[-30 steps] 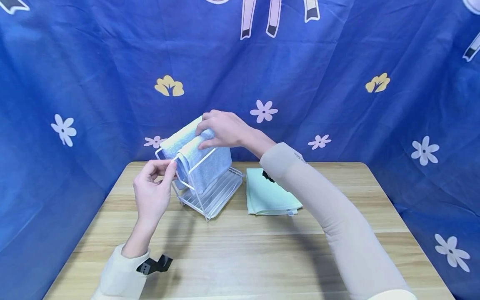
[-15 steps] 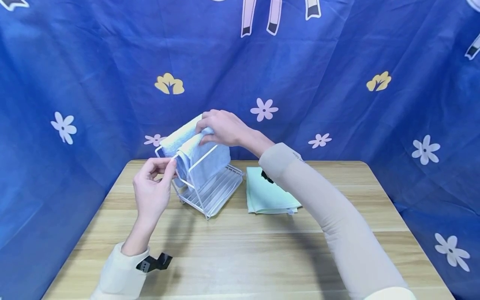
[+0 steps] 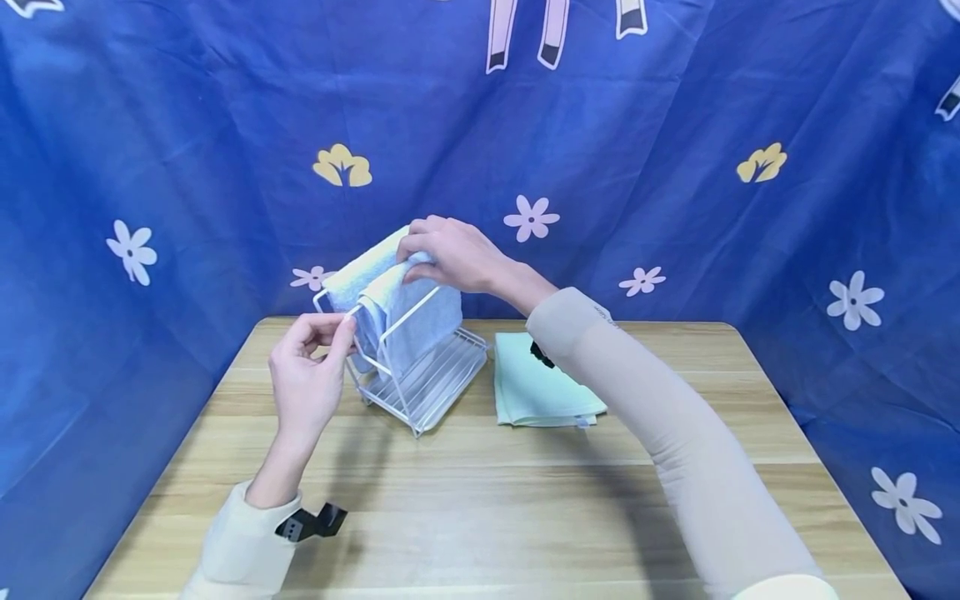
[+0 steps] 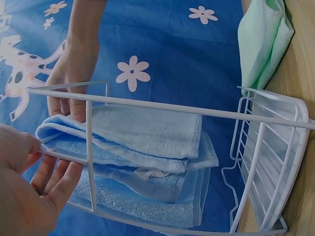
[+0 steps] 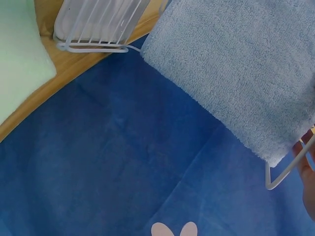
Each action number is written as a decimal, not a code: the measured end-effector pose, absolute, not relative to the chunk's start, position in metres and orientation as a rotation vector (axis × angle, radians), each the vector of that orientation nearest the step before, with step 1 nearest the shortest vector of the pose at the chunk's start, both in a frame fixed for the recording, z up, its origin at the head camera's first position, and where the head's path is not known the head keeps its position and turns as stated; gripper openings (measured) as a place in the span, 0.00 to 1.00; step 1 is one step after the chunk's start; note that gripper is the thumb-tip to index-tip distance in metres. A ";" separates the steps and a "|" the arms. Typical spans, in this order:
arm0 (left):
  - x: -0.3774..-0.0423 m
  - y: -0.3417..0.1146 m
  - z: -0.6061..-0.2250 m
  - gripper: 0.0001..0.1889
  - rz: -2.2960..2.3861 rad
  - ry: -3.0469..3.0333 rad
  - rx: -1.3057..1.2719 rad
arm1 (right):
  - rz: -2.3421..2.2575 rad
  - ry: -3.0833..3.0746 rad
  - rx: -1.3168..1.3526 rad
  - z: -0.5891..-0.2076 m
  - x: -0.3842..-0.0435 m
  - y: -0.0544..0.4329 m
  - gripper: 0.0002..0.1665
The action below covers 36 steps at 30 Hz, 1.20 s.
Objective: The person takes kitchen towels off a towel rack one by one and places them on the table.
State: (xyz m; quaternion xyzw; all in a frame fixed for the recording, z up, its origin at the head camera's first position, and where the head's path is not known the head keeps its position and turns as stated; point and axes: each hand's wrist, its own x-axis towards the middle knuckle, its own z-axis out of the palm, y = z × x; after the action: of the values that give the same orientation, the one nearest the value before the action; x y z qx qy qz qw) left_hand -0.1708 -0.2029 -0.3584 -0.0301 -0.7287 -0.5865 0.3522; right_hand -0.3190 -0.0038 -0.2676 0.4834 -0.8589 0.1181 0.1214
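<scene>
A light blue terry towel [image 3: 431,325] hangs over the upper bars of a white wire rack [image 3: 450,371] at the table's left back. A second blue fold [image 3: 363,267] drapes behind it. My left hand [image 3: 306,367] pinches the rack's near bar end, beside the towel's edge; the left wrist view shows its fingers [image 4: 64,182] curled under that bar. From above, my right hand [image 3: 457,254] grips the towel's top fold. Below, in the left wrist view, lie further blue layers [image 4: 147,201] with a white label [image 4: 152,173]. The right wrist view shows the towel's flap [image 5: 236,69] hanging flat.
A folded mint green towel [image 3: 536,392] lies on the wooden table [image 3: 480,517] right of the rack, partly under my right forearm. The rack has a clear tray [image 4: 275,157] at its base. A blue patterned curtain [image 3: 600,125] hangs close behind the table.
The near flap of the blue towel has risen slightly at its lower edge. Both hands stay at nearly the same places; the head view has shifted a little.
</scene>
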 end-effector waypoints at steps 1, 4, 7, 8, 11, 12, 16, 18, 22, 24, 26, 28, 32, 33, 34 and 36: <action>-0.171 -0.203 -0.359 0.07 -1.518 -1.886 -0.076 | 0.341 -2.502 1.415 -0.268 -0.319 -0.003 0.16; -0.170 -0.203 -0.359 0.07 -1.526 -1.883 -0.073 | 0.336 -2.481 1.426 -0.267 -0.318 -0.003 0.15; -0.171 -0.203 -0.359 0.08 -1.538 -1.877 -0.075 | 0.332 -2.464 1.428 -0.266 -0.317 -0.001 0.14; -0.171 -0.203 -0.359 0.08 -1.543 -1.874 -0.077 | 0.332 -2.460 1.426 -0.266 -0.317 -0.001 0.14; -0.171 -0.203 -0.358 0.08 -1.543 -1.874 -0.081 | 0.339 -2.455 1.417 -0.264 -0.317 0.001 0.14; -0.171 -0.202 -0.358 0.08 -1.541 -1.876 -0.080 | 0.340 -2.453 1.413 -0.264 -0.317 0.002 0.14; -0.171 -0.202 -0.359 0.07 -1.535 -1.878 -0.081 | 0.349 -2.440 1.409 -0.263 -0.318 0.004 0.14; -0.172 -0.203 -0.359 0.07 -1.537 -1.876 -0.082 | 0.349 -2.434 1.414 -0.262 -0.318 0.005 0.14; -0.172 -0.203 -0.359 0.07 -1.539 -1.874 -0.084 | 0.351 -2.431 1.415 -0.261 -0.317 0.006 0.13; -0.171 -0.203 -0.359 0.07 -1.537 -1.876 -0.079 | 0.351 -2.433 1.412 -0.260 -0.317 0.006 0.13; -0.171 -0.203 -0.359 0.07 -1.537 -1.877 -0.074 | 0.356 -2.438 1.402 -0.259 -0.317 0.007 0.14; -0.171 -0.203 -0.359 0.07 -1.538 -1.877 -0.070 | 0.361 -2.442 1.395 -0.258 -0.316 0.007 0.13; -0.171 -0.203 -0.359 0.08 -1.538 -1.878 -0.072 | 0.357 -2.438 1.388 -0.255 -0.315 0.010 0.12; -0.171 -0.203 -0.359 0.08 -1.537 -1.879 -0.074 | 0.354 -2.433 1.388 -0.255 -0.315 0.010 0.12; -0.171 -0.203 -0.359 0.08 -1.538 -1.877 -0.077 | 0.352 -2.427 1.389 -0.254 -0.315 0.011 0.12; -0.172 -0.203 -0.359 0.07 -1.541 -1.875 -0.082 | 0.348 -2.413 1.391 -0.253 -0.314 0.012 0.12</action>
State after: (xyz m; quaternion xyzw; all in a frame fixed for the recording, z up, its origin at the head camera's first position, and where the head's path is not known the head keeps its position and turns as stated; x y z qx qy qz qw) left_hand -0.1719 -0.2030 -0.3593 -0.0317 -0.7234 -0.5948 0.3491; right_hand -0.3139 0.0121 -0.2529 0.4886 -0.8476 0.1222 0.1668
